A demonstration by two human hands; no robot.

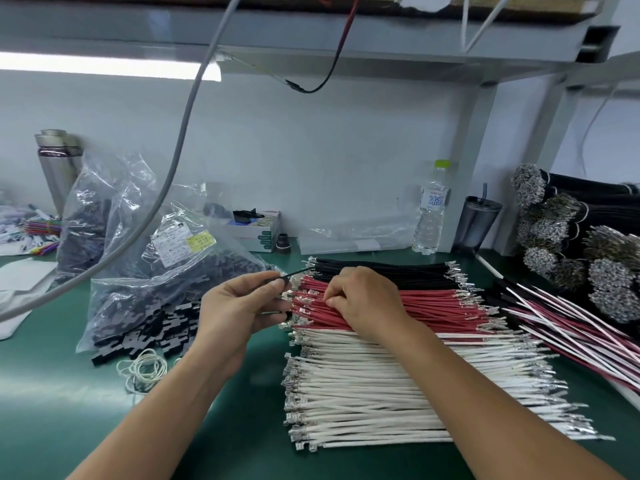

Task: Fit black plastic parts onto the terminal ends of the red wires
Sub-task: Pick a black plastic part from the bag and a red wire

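Bags (145, 271) of clear plastic, two of them, lie on the green bench (52, 393) at left, full of black plastic parts (166, 323). Behind we see one water bottle (432, 209). Red wires (415, 306) with metal terminals lie in one band between black wires (381, 268) and white wires (363, 393). Our right hand (363, 299) pinches red wires with curled fingers; our left hand (242, 303) holds a thin black piece.
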